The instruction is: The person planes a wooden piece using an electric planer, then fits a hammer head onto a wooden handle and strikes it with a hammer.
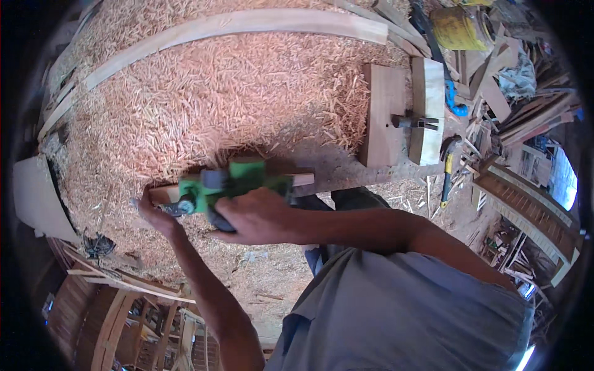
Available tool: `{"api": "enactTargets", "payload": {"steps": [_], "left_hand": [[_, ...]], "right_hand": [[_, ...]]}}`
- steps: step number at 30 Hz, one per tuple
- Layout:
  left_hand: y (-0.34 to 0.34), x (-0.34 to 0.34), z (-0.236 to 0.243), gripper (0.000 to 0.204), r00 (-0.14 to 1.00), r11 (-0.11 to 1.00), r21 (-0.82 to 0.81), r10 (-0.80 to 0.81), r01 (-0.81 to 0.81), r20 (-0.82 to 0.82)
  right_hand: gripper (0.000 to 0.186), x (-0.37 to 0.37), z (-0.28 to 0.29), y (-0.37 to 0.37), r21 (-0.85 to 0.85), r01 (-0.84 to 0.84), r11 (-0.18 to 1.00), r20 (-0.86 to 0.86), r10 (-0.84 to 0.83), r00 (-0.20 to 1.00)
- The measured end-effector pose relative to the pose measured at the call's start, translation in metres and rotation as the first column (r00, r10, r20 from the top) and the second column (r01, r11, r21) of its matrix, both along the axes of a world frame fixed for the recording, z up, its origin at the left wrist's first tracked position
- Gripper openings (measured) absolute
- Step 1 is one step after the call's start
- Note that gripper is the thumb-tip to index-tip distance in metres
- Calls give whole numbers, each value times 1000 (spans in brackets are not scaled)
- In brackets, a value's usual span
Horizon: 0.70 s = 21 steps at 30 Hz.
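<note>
As I view the station from the head camera, I have the right hand (257, 216) clamped on a green power planer (247, 176), seated on a wooden piece (303, 179) at the table's (337, 166) near edge. The left hand (156, 213) meets the piece's left end; whether it grips, I cannot tell. Beyond, I record shavings (204, 105) heaped across the table, two wooden blocks (382, 117) toward its right edge, and a curved board (247, 21) along the far edge.

Counted two hands (253, 217), one green planer (246, 176), one workpiece (164, 195) around 9 o'clock. Also got two wooden blocks (382, 117) at 2, one yellow-handled tool (447, 167) at 3, one curved plank (247, 22) at 12.
</note>
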<state>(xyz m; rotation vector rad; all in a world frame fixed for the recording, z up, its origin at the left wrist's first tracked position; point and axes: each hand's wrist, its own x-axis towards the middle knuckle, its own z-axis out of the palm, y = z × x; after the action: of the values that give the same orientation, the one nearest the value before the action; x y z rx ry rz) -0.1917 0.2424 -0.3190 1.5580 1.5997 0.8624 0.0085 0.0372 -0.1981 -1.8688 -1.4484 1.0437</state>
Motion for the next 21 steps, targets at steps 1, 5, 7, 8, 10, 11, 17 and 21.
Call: {"api": "enactTargets", "payload": {"steps": [1, 5, 7, 8, 10, 11, 17, 21], "left_hand": [[5, -9, 2, 70, 994, 992, -110, -45, 57, 102], [12, -30, 15, 80, 965, 937, -296, -116, 185, 234], [5, -42, 14, 77, 979, 968, -228, -60, 104, 194], [6, -57, 9, 71, 997, 978, -207, -19, 33, 70], [-23, -28, 4, 75, 989, 997, 81, 9, 3, -145], [-44, 16, 18, 84, 996, 995, -94, 31, -39, -85], [-50, -1, -19, 124, 760, 933, -289, -28, -213, -650], [-1, -54, -9, 46, 847, 738, -638, 469, -220, 251]], "right_hand": [[51, -6, 1, 11, 31, 5, 1000, -25, -4, 1000], [55, -14, 8, 45, 76, 41, 996, -43, -38, 998], [56, -11, 12, 54, 47, 88, 995, -74, -84, 994], [56, -10, 19, 58, 3, 119, 993, -107, -118, 987], [57, 12, 24, 53, 50, 196, 979, -41, -194, 980], [58, 35, 23, 44, 58, 295, 954, 10, -296, 955], [58, 60, 14, 48, 175, 291, 940, 110, -313, 943], [58, 49, 29, 45, 143, 296, 944, 41, -305, 952]]}}
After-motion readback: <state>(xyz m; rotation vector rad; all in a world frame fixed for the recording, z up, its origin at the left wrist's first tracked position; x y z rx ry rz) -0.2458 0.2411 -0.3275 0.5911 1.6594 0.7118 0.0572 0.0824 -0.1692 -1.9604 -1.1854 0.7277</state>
